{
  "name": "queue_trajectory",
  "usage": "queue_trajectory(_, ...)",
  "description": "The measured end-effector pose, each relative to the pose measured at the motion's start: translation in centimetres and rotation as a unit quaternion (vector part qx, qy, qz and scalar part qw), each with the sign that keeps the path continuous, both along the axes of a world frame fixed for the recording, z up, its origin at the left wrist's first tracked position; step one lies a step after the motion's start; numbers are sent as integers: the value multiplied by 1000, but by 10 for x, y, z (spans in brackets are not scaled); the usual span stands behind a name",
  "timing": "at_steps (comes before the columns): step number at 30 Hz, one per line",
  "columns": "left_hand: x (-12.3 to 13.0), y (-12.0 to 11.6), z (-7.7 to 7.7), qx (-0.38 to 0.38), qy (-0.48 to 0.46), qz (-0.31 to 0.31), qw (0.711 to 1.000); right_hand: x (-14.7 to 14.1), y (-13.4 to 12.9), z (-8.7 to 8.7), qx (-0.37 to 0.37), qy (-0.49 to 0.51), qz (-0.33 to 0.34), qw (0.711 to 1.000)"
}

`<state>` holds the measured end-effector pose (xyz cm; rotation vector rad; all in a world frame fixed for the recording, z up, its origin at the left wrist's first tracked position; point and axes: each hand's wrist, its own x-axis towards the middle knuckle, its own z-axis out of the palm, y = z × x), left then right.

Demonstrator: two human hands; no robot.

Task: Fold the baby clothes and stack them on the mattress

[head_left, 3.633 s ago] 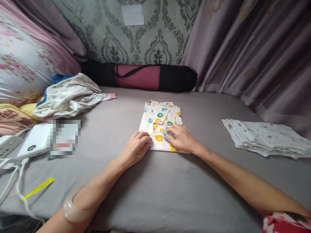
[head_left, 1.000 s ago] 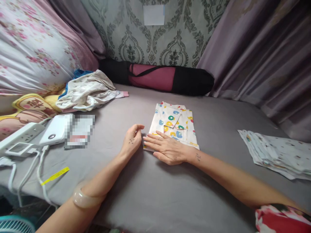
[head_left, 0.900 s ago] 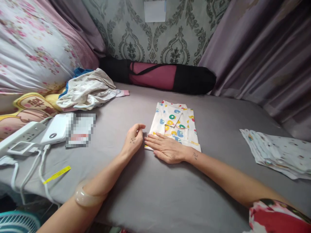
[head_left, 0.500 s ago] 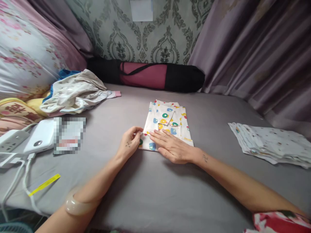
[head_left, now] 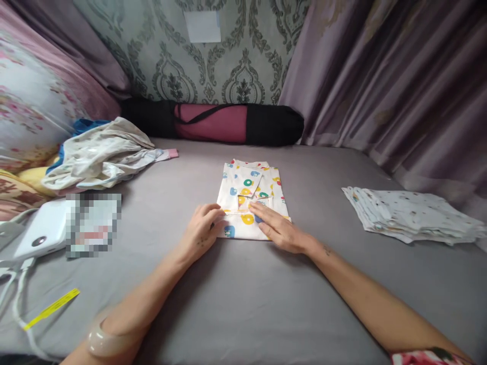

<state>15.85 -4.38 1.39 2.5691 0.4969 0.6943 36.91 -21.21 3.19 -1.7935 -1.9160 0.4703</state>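
A white child's shirt (head_left: 243,175) printed with colourful ring and animal shapes lies folded into a rectangle on the grey sheet. Its lower end is turned up in a flat band. At the left edge of that band, my left hand (head_left: 203,225) has its thumb and bent fingers closed on the cloth. My right hand (head_left: 279,228) rests flat over the band's right part, fingers stretched out, covering some of the print. The shirt's underside is hidden.
A stack of folded white clothes (head_left: 411,213) lies right. Crumpled clothes (head_left: 102,152) sit at the back left, with a white power bank (head_left: 41,228), cable and yellow strip (head_left: 53,308) nearer. A black and maroon rolled bag (head_left: 213,123) lies against the wall.
My right hand has slid right along the shirt's lower band, uncovering its middle. My left hand stays at the left edge, fingers slightly further onto the cloth. The whole view has shifted.
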Motion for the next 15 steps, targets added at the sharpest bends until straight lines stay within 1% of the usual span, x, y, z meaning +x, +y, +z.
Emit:
queue_trajectory(1,0,-3,1,23,2,-17,1000,1,-3,2,21,15,-25,999)
queue_trajectory(3,1,-7,2,49,23,-72,996,0,-9,5,45,17,-65,997)
queue_trajectory(5,2,-10,1,50,48,-127,989,-4,-14,9,41,-13,-70,997)
queue_trajectory(6,2,-11,1,48,57,-143,987,-6,-17,10,34,-33,-62,997)
queue_trajectory(8,3,-11,0,52,66,-153,985,-12,-19,11,24,-68,-44,996)
queue_trajectory(10,4,-12,0,76,67,-151,983,-16,-20,12,21,-90,-34,995)
queue_trajectory(13,7,-14,2,115,58,-147,981,-17,-19,12,25,-94,-36,995)
queue_trajectory(15,10,-15,3,115,54,-125,984,-14,-19,10,31,-91,-36,995)
